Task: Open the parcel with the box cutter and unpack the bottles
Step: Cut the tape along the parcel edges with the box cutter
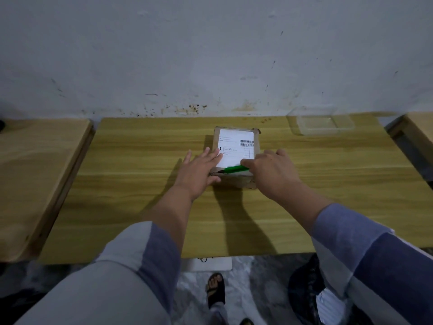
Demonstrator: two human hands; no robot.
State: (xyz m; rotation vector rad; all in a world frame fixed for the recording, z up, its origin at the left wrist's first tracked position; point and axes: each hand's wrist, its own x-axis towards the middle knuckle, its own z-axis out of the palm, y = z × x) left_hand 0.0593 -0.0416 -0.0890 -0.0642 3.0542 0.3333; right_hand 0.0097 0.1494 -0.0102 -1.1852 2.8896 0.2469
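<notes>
A small brown cardboard parcel [256, 146] with a white shipping label lies in the middle of the wooden table [140, 207]. My left hand [199, 168] rests flat on the parcel's near left corner, fingers spread. My right hand [273, 171] holds a green box cutter [235, 169] at the parcel's near top edge, its dark tip pointing left toward my left hand. No bottles are visible.
A clear plastic tray [324, 125] sits at the back right of the table near the stained wall. A second wooden table [35, 172] stands to the left, another table's edge [417, 127] at the right. A sandalled foot [215, 289] shows below.
</notes>
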